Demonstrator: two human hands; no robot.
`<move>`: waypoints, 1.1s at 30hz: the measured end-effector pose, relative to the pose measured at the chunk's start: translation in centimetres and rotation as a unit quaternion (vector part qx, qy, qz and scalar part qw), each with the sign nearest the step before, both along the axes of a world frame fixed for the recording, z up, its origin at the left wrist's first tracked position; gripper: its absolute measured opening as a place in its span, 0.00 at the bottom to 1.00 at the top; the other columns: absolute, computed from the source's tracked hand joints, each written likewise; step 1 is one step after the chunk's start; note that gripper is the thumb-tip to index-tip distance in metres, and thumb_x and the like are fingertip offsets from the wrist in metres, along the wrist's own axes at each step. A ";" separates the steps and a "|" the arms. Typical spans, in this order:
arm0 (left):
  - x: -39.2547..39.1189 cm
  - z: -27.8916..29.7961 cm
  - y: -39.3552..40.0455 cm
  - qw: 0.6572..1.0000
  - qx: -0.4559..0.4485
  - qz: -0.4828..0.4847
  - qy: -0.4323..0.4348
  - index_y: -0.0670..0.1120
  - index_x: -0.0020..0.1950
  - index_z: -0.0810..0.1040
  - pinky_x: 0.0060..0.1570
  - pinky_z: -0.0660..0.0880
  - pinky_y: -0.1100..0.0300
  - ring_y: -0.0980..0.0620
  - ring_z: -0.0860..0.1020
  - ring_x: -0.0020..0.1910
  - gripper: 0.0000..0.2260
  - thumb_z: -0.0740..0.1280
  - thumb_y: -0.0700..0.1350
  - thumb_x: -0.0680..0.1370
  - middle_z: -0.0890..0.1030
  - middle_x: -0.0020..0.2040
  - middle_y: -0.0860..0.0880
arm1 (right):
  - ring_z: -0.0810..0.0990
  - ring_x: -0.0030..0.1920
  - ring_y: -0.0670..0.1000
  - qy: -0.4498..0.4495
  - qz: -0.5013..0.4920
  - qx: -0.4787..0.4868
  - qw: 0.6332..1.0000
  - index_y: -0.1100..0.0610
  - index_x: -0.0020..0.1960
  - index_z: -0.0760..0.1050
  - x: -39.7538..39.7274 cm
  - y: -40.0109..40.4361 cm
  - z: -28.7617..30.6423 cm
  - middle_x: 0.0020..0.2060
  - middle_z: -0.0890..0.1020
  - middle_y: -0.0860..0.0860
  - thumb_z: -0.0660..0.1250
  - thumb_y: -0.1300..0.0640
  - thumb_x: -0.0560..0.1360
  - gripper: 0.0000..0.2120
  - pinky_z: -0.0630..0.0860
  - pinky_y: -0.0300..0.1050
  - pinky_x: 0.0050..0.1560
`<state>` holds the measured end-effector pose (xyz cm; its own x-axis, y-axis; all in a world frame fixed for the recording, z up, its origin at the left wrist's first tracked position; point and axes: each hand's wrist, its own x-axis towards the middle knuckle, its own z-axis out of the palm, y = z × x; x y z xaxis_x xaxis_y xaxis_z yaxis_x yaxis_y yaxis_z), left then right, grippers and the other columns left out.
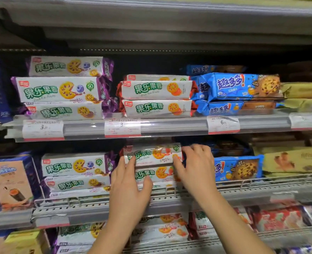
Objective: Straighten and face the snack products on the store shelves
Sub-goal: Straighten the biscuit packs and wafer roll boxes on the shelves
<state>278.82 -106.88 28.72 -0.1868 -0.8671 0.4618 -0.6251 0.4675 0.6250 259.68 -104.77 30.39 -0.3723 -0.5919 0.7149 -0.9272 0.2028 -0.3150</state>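
On the middle shelf a stack of white biscuit packs with red ends (pixel 152 163) sits between my hands. My left hand (pixel 130 182) holds the stack's left end, thumb across the lower pack's front. My right hand (pixel 195 165) grips the right end of the top pack (pixel 151 153), fingers curled over its top edge and thumb on its front. That top pack is tilted slightly. White packs with purple ends (pixel 76 169) lie stacked to the left. A blue cookie pack (pixel 238 168) lies to the right.
The upper shelf (pixel 169 125) holds purple-ended packs (pixel 63 88), red-ended packs (pixel 157 96), blue cookie packs (pixel 239 88) and yellow packs (pixel 303 94). A wire fence (pixel 243 186) fronts the middle shelf. A boxed snack (pixel 10 182) stands far left; more packs fill the shelf below.
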 end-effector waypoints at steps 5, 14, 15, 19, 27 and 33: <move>-0.4 -0.3 -0.6 1.000 -0.007 0.007 -0.028 0.51 0.82 0.55 0.78 0.52 0.53 0.48 0.50 0.81 0.32 0.61 0.57 0.81 0.50 0.83 0.47 | 0.74 0.53 0.60 0.014 -0.011 0.003 1.000 0.57 0.55 0.82 -0.7 -1.0 -0.4 0.53 0.81 0.57 0.72 0.46 0.74 0.16 0.73 0.58 0.57; -0.7 0.0 -1.2 0.998 -0.001 0.024 -0.065 0.50 0.82 0.56 0.77 0.55 0.51 0.46 0.51 0.80 0.31 0.61 0.56 0.81 0.52 0.83 0.45 | 0.74 0.55 0.61 -0.004 -0.021 0.045 0.999 0.57 0.56 0.81 -1.0 -1.6 0.1 0.54 0.82 0.56 0.69 0.43 0.76 0.18 0.72 0.57 0.57; -0.7 0.1 -1.1 0.998 -0.001 0.025 -0.064 0.49 0.82 0.56 0.77 0.55 0.51 0.46 0.51 0.80 0.31 0.61 0.56 0.81 0.52 0.83 0.44 | 0.74 0.56 0.61 -0.012 -0.014 0.049 0.999 0.57 0.56 0.81 -1.1 -1.5 0.3 0.55 0.81 0.56 0.69 0.43 0.76 0.18 0.71 0.57 0.58; -1.3 0.0 -0.8 0.998 -0.021 0.031 -0.054 0.47 0.82 0.56 0.77 0.55 0.51 0.45 0.51 0.80 0.32 0.61 0.55 0.81 0.53 0.82 0.43 | 0.75 0.56 0.62 -0.041 0.015 0.039 0.998 0.58 0.56 0.80 -1.5 -1.6 1.1 0.54 0.82 0.57 0.70 0.46 0.76 0.17 0.71 0.56 0.58; -1.8 -1.4 -0.8 0.995 -0.017 0.041 -0.087 0.46 0.82 0.53 0.78 0.53 0.51 0.44 0.49 0.81 0.34 0.63 0.56 0.81 0.49 0.83 0.44 | 0.75 0.57 0.60 0.019 -0.004 0.062 0.998 0.55 0.56 0.81 -2.1 -1.5 0.2 0.55 0.82 0.55 0.66 0.43 0.77 0.18 0.71 0.56 0.60; -1.9 -2.1 -0.3 0.994 -0.049 0.053 -0.076 0.46 0.81 0.58 0.77 0.56 0.46 0.43 0.52 0.81 0.32 0.62 0.56 0.80 0.51 0.83 0.43 | 0.76 0.61 0.58 0.079 0.066 -0.009 0.995 0.58 0.60 0.80 -2.4 0.8 -1.0 0.58 0.81 0.55 0.64 0.48 0.76 0.18 0.71 0.60 0.67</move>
